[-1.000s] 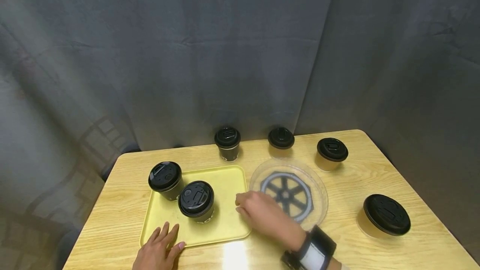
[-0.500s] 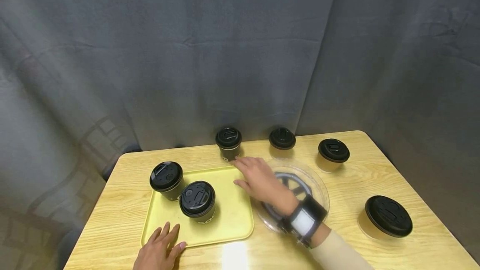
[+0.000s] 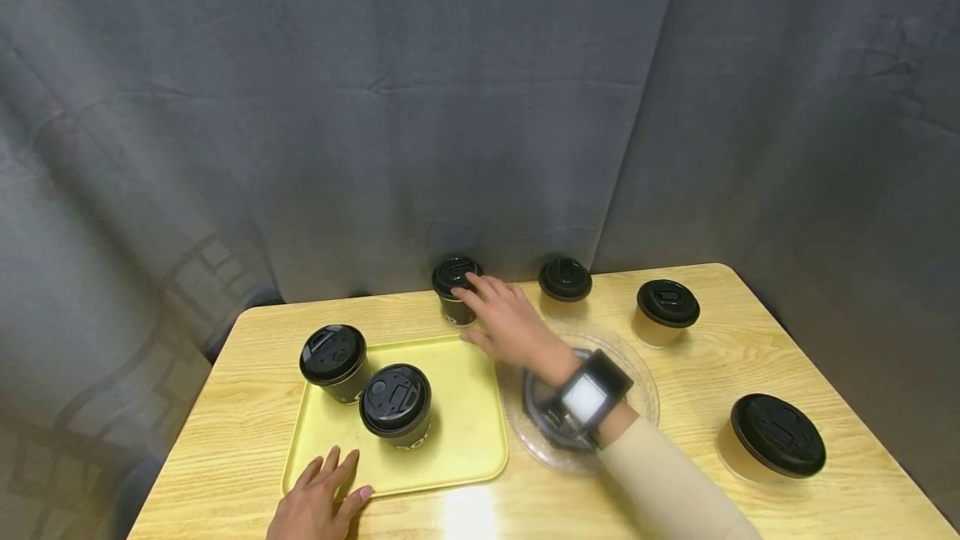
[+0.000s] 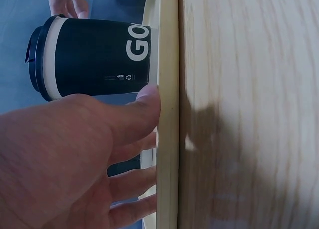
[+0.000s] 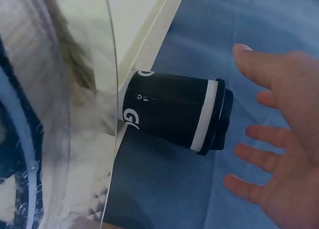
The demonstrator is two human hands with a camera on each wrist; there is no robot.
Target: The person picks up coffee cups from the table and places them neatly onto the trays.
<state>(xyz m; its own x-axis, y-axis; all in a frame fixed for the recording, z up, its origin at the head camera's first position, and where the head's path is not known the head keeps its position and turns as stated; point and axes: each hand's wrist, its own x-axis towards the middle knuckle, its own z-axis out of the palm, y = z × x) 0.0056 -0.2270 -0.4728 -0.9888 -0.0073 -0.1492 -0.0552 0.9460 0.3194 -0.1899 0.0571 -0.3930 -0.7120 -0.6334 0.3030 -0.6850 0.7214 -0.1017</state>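
R hand [image 3: 512, 325] now higher, nr rear cup [image 3: 446, 283] — prob. apart.

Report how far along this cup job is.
Two cups stand on the yellow tray, apparently done. In hand: the right hand hovers beside the cup behind it, not gripping; the left hand touches the tray's rim. Probably remaining: that one and three more cups.

Six lidded cups [image 3: 395, 400], one tray [image 3: 467, 423]

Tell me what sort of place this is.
Probably a staged filming setup rather than a working café: a plain grey curtain hangs behind a wooden table, where black-lidded cups stand spaced out, some on a yellow tray.
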